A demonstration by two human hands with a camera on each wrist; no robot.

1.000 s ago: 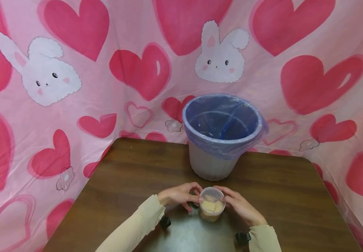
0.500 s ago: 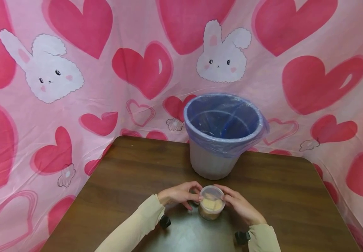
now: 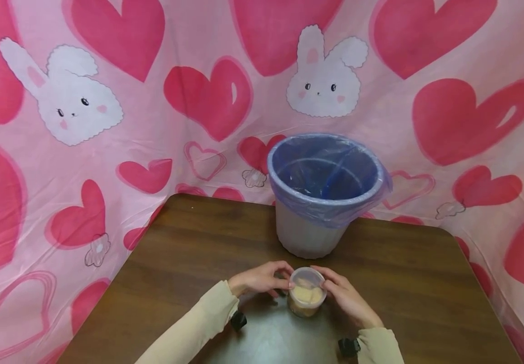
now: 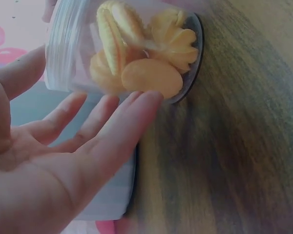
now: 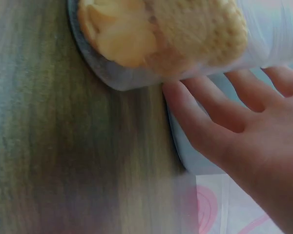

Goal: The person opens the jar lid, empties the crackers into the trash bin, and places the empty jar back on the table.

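A clear plastic tub (image 3: pixel 304 309) with a pale, see-through lid (image 3: pixel 306 279) stands upright on the table before me. Cookies (image 4: pixel 154 78) of several shapes show through its wall in the left wrist view, some with piped ridges, and the right wrist view has a dimpled cookie (image 5: pixel 200 29). My left hand (image 3: pixel 258 279) holds the tub's left side, thumb at the lid's rim and other fingers along the wall. From the right, my right hand (image 3: pixel 350 299) grips it likewise, thumb on the rim. The far side of the tub is hidden in the head view.
Just behind the tub is a pale bin (image 3: pixel 309 235) lined with a blue plastic bag (image 3: pixel 334 210). The dark wooden table (image 3: pixel 207 242) has rounded far corners. A pink heart-and-rabbit cloth (image 3: pixel 189 45) hangs around it.
A lower finger of my left hand has drawn in slightly toward the tub. Both hands keep about the same place, and the tub stays on the table. The head view has shifted a little.
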